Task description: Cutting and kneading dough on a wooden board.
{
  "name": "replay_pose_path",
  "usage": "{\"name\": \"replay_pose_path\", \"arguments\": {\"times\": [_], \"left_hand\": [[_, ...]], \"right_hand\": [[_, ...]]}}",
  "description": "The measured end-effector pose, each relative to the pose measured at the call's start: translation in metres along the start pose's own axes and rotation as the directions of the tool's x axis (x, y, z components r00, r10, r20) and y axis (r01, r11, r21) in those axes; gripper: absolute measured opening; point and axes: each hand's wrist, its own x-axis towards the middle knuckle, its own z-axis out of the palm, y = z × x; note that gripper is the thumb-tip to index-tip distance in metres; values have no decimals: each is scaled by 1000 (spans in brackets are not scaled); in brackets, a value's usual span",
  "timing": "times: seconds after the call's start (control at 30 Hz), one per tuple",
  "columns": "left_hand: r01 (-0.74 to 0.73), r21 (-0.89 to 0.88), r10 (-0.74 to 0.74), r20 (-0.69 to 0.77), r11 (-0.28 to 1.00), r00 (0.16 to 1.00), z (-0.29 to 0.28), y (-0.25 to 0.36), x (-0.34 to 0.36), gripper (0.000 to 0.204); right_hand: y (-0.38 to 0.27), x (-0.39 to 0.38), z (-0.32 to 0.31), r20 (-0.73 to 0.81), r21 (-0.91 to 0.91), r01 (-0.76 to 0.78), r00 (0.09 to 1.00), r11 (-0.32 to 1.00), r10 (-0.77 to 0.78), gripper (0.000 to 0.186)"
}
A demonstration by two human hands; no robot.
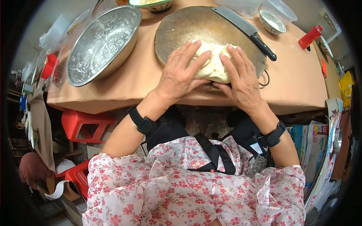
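Note:
A lump of pale dough [213, 62] lies at the near edge of a round wooden chopping board [181, 28]. From the left, my left hand [181, 69] grips it with fingers over the top and thumb at the near side. My right hand [241, 77] holds the other side the same way, so the dough sits between both palms. Its underside is hidden. A cleaver [241, 24] with a black handle rests along the board's right side, the handle sticking out past the rim.
A large metal bowl [132, 41] with floury residue stands left of the board. Behind are a patterned bowl [158, 6] and, to the right, a small bowl of white powder [272, 22]. A red bottle [310, 37] lies farther right. Red plastic stools [75, 126] stand below the table's left edge.

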Motion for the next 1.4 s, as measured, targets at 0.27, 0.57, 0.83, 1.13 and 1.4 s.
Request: {"name": "replay_pose_path", "arguments": {"times": [0.27, 0.57, 0.83, 1.13, 1.4], "left_hand": [[153, -212, -159, -12, 965, 987, 6, -17, 28, 36], [487, -299, -437, 219, 821, 872, 13, -48, 82, 48], [575, -270, -499, 303, 772, 812, 34, -83, 98, 43], [395, -163, -389, 73, 904, 919, 43, -75, 92, 31], [367, -105, -368, 10, 924, 930, 29, -58, 83, 31]], "right_hand": [[24, 31, 11, -85, 9, -10, 996, 1000, 11, 48], [62, 81, 24, 193, 393, -446, 895, 804, 402, 56], [93, 93, 51, 239, 428, -520, 854, 739, 463, 53], [72, 84, 48, -169, 150, -367, 906, 918, 389, 17], [62, 65, 32, -49, 319, -295, 944, 900, 327, 28]]}}
